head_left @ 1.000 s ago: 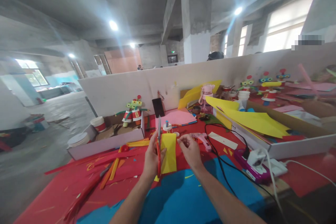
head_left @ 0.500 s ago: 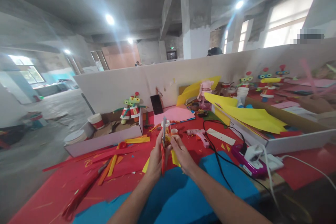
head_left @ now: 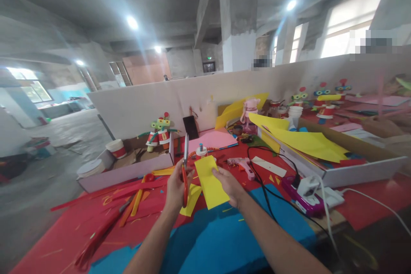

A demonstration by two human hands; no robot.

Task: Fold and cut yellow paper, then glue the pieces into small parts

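Note:
My left hand (head_left: 176, 190) grips a pair of scissors with red handles (head_left: 185, 188), blades pointing up and away from me. In my right hand (head_left: 229, 184) is a sheet of yellow paper (head_left: 207, 182), pinched at its right edge and tilted toward me. The scissors and the sheet are apart. A second yellow piece (head_left: 192, 200) lies beneath, beside my left wrist. Just beyond the sheet stands a small white cup figure (head_left: 201, 150) with a blue top and orange coiled arms, its lower part hidden by the paper.
A pink glue gun (head_left: 242, 166) lies right of my hands, near black cables and a purple power strip (head_left: 302, 197). Cardboard boxes (head_left: 128, 171) flank the work area. Blue sheets (head_left: 205, 239) cover the front; paper strips (head_left: 138, 197) are scattered left.
My left hand with the scissors has moved left, away from the paper. The yellow sheet, earlier mostly hidden between my hands, now faces me in my right hand.

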